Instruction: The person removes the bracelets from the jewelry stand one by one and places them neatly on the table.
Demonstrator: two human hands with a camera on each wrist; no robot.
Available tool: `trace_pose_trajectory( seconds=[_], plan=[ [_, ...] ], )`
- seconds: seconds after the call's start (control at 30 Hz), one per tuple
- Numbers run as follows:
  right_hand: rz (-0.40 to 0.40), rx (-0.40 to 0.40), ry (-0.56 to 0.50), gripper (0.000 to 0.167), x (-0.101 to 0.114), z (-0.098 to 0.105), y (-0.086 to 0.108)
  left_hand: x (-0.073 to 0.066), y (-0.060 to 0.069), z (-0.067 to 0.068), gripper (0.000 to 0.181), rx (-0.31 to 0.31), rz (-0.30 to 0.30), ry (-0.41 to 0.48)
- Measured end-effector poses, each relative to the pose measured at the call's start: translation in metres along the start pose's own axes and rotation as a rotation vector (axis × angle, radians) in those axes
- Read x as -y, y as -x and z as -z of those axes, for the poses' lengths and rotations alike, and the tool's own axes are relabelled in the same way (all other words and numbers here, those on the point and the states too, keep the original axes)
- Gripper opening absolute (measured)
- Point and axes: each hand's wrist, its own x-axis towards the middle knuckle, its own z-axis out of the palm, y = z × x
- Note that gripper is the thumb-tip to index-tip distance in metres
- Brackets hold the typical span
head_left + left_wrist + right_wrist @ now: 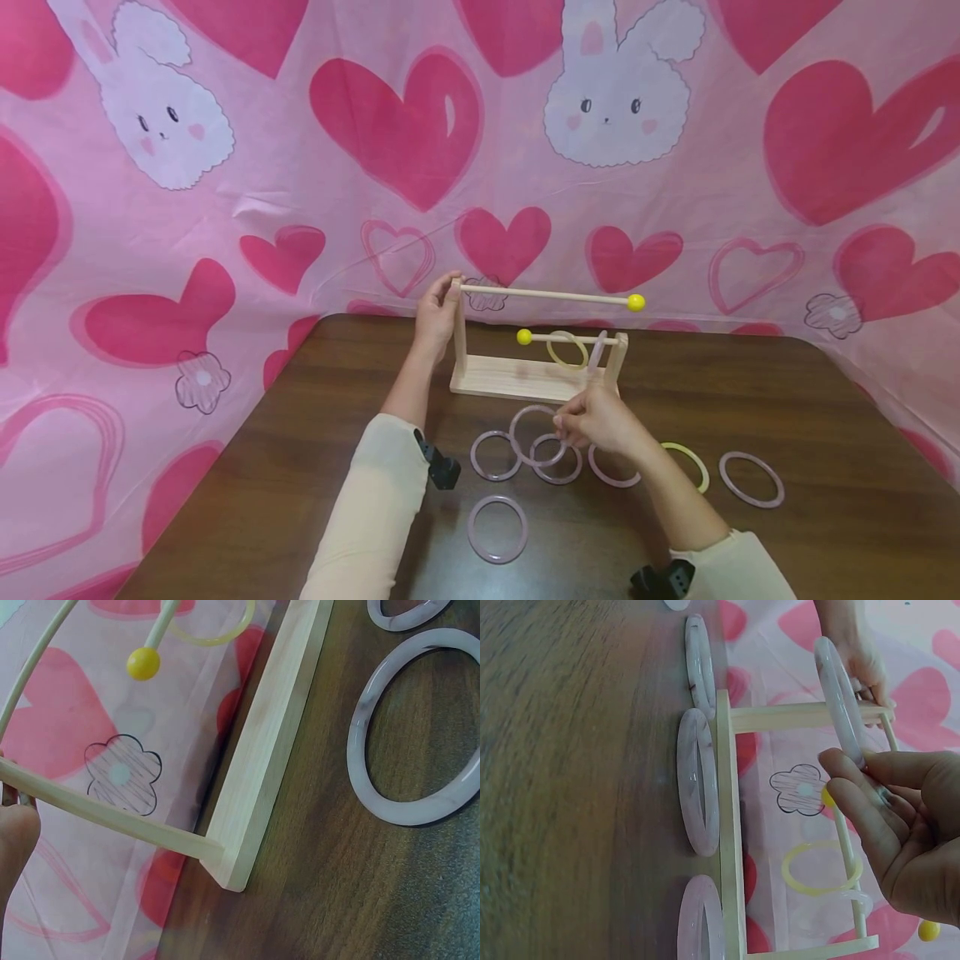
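Note:
My left hand (pixel 435 323) grips the top of the left post of a wooden bangle stand (pixel 517 379). In the left wrist view only part of that hand (pixel 16 840) shows, at the left edge. Between thumb and fingers, my right hand (pixel 606 423) pinches a pale lilac bangle (pixel 512 435), in front of the stand. The right wrist view shows this bangle (pixel 838 690) raised off the table. On the stand's lower rod hang a yellow bangle (pixel 552 355) and a pale lilac one (pixel 597 352). The upper rod (pixel 547 293) carries no bangle.
Several lilac bangles lie on the brown table (pixel 262 500), one of them (pixel 498 559) nearest the front. A yellow-green bangle (pixel 699 468) is partly hidden by the right forearm. Yellow balls cap the upper rod (pixel 636 302) and lower rod. Behind hangs a pink heart-patterned cloth (pixel 285 167).

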Motion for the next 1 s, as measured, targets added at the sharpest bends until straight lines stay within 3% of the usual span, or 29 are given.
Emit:
trace_pose_trajectory(
  seconds=[0.3, 1.0],
  plan=[
    [-0.007, 0.082, 0.031, 0.014, 0.0003, 0.0013, 0.0035, 0.0000, -0.0002, -0.0005, 0.029, -0.002, 0.012, 0.007],
    [0.000, 0.177, 0.087, 0.012, -0.0019, 0.0030, 0.0080, -0.0005, 0.0003, -0.0002, 0.030, -0.003, 0.023, -0.012]
  ],
)
